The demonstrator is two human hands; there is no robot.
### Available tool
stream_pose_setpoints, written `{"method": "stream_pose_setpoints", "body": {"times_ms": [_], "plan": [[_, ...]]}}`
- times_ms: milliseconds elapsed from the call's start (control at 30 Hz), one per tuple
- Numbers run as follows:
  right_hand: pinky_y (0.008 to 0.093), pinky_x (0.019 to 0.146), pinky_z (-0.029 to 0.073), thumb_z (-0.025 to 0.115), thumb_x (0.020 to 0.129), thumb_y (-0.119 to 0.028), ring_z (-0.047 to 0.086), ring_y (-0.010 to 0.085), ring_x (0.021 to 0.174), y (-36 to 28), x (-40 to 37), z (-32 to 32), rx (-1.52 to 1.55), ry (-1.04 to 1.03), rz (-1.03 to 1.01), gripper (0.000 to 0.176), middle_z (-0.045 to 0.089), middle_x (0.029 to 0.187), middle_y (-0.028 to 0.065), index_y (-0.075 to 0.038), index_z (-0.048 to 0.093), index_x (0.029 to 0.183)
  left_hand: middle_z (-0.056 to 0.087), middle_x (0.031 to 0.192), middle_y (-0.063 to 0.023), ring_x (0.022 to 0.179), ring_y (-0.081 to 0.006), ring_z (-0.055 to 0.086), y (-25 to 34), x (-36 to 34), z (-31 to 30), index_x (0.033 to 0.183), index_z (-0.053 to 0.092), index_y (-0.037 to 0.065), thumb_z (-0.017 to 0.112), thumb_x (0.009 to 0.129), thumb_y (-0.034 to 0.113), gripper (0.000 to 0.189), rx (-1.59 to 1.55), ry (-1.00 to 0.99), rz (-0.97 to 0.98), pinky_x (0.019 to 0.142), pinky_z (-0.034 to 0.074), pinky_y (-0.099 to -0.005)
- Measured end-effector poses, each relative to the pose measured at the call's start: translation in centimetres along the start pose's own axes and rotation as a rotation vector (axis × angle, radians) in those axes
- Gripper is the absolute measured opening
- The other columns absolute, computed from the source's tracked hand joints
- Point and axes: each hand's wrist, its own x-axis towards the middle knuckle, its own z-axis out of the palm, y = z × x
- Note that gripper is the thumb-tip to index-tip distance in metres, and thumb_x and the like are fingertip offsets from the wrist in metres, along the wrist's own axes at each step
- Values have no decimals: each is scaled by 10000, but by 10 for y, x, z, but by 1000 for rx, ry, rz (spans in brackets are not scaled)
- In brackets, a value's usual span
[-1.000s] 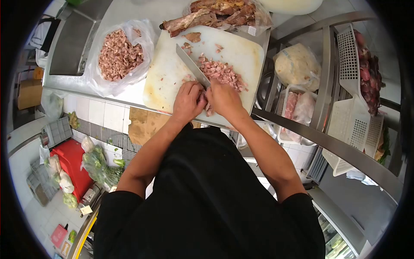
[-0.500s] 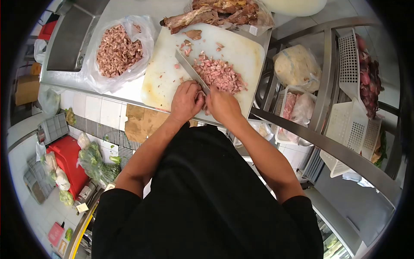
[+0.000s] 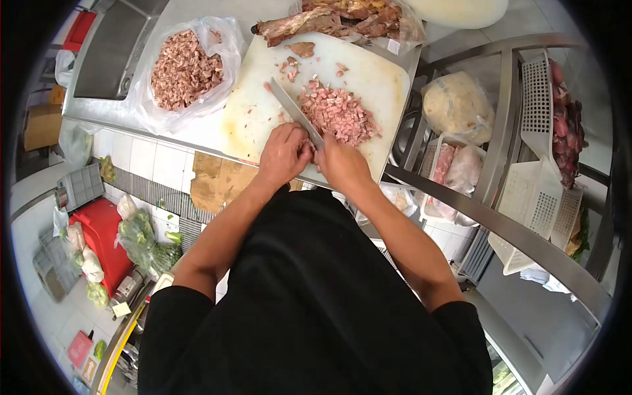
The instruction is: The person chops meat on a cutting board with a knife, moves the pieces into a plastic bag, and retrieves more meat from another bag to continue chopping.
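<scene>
A knife (image 3: 294, 110) is in my right hand (image 3: 343, 166), its blade pointing up and left across the white cutting board (image 3: 253, 85). My left hand (image 3: 284, 156) presses curled fingers onto a small piece of meat (image 3: 311, 149) beside the blade, near the board's front edge. Right of the blade lies a heap of diced meat (image 3: 342, 115). Larger scraps (image 3: 301, 49) rest near the board's top. To the left, a clear plastic bag (image 3: 228, 49) holds more diced meat (image 3: 183, 74). Dark cooked meat (image 3: 336, 21) lies in plastic behind the board.
A metal sink (image 3: 108, 52) is at the upper left. On the right, a metal rack (image 3: 498, 118) holds bagged food (image 3: 459, 105) and white baskets (image 3: 536, 99). A red bin (image 3: 105, 240) and bagged vegetables (image 3: 139, 240) are on the lower left.
The view has shifted slightly, moving the board and the bag a little up and right in the frame. Both hands keep nearly the same pose, with the knife still beside the left fingers.
</scene>
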Motion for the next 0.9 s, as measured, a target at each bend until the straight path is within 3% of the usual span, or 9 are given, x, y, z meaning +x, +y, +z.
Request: {"method": "stream_pose_setpoints", "body": {"times_ms": [100,200,333,433,500,633,767,900], "plan": [[577,688,563,535,987,-161,703,465,710,-5,14,-11,39,94,-116,191,694,742,268,13,600,1025,613,1108,-158,1075,-376,603,0,0,-7,990,635,31,721,767,53,240,-51,2,-41,922,509,-453],[569,695,566,556,984,-190,705,464,718,-2,-38,-55,34,-60,-25,216,699,755,268,17,613,1003,626,1137,-171,1078,-378,612,9,1,-14,1040,644,27,732,775,53,280,-10,108,-29,930,519,-451],[567,681,564,576,979,-221,706,457,714,22,-91,-44,-31,-160,52,244,697,760,273,14,626,1019,624,1144,-171,1089,-377,607,-1,-3,-11,1038,640,26,737,761,47,294,-21,9,-75,919,523,-451],[573,671,561,575,971,-205,705,456,707,23,-58,-3,-14,-90,52,233,695,759,275,15,627,1029,624,1145,-174,1085,-380,606,-5,-7,-4,1037,638,24,737,756,44,299,-16,-23,-53,914,524,-453],[573,665,561,580,960,-193,703,458,700,8,-4,12,33,51,-100,228,697,757,272,14,624,1047,623,1146,-176,1085,-380,605,-5,-6,-5,1038,637,24,737,754,43,301,-9,-28,-35,913,524,-453],[573,670,559,583,952,-186,704,458,704,-8,4,-10,116,56,-89,221,690,740,272,12,614,1044,623,1128,-174,1058,-375,613,1,-8,-17,1031,644,26,736,763,41,284,-79,25,-78,903,527,-449],[580,689,553,584,956,-187,699,471,726,1,-71,-60,-1,-164,9,221,694,750,256,4,584,1068,603,1113,-155,1026,-367,603,0,-10,-17,1023,637,32,719,789,45,248,-69,45,-35,880,527,-445],[584,690,552,570,969,-183,700,475,730,20,-79,-23,-57,-210,78,217,695,755,259,2,580,1081,614,1080,-149,1010,-358,608,-6,-10,-9,989,639,36,713,792,37,210,-16,5,-41,879,527,-445]]}}
